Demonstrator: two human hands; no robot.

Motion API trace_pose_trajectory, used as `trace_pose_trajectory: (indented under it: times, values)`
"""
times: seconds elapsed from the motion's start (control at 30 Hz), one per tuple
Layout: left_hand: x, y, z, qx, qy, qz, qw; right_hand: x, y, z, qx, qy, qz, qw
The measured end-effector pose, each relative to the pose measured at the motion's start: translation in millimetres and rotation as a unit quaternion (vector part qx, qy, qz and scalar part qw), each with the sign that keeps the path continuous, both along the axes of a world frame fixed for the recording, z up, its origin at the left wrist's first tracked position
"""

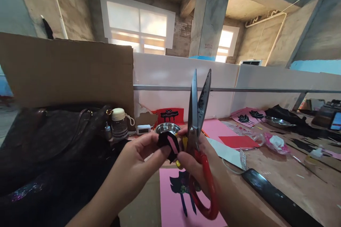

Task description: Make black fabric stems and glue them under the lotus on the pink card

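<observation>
My left hand (141,161) pinches a small black cut piece (163,137) with a pink strip on it, between thumb and fingers. Red-handled scissors (209,188) rest in my right hand (195,165), blades upward and slightly apart, away from the piece. The tips of my right thumb and fingers also touch the piece's right edge. Something yellow (184,143) shows behind it, too hidden to name. Below my hands lies a pink sheet (170,212) with a black cut-out shape (176,186) on it, partly covered by the scissors and my right hand.
A large dark bag (53,142) fills the left side beside a white-capped bottle (118,126). A metal bowl (166,127) stands behind my hands. Rightward lie red paper (237,142), a long black object (277,195) and a pink plastic bag (275,143). White panels (170,71) border the back.
</observation>
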State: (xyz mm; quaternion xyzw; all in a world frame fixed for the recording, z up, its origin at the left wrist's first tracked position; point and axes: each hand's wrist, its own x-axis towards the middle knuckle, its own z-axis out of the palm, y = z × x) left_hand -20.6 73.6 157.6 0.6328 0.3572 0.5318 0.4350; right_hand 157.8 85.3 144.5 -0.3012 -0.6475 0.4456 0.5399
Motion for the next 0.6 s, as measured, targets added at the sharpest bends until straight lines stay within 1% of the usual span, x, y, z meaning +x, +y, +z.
trace_pose_trajectory:
  times: [0.1,0.17,0.23,0.3,0.4,0.53,0.6]
  values:
    - [-13,-2,8.4,-0.002,-0.054,0.008,0.999,-15,10,-16.5,-0.001,0.015,0.006,1.0]
    - [-22,-2,11.5,0.0,-0.064,0.026,0.998,-29,14,-28.0,-0.006,0.001,0.014,1.0]
    - [-28,-2,13.4,0.004,-0.067,0.039,0.997,-38,13,-36.1,-0.009,-0.028,0.029,0.999]
    - [-32,-1,15.4,0.014,-0.075,0.042,0.996,-40,8,-39.6,-0.013,-0.059,0.045,0.997]
    - [-35,-1,19.5,0.028,-0.085,0.04,0.995,-35,3,-39.1,-0.02,-0.097,0.063,0.993]
    - [-37,-2,23.2,0.042,-0.088,0.025,0.995,-35,3,-40.2,-0.018,-0.138,0.068,0.988]
    - [-37,-2,22.5,0.048,-0.089,0.029,0.994,-37,3,-42.9,-0.011,-0.153,0.067,0.986]
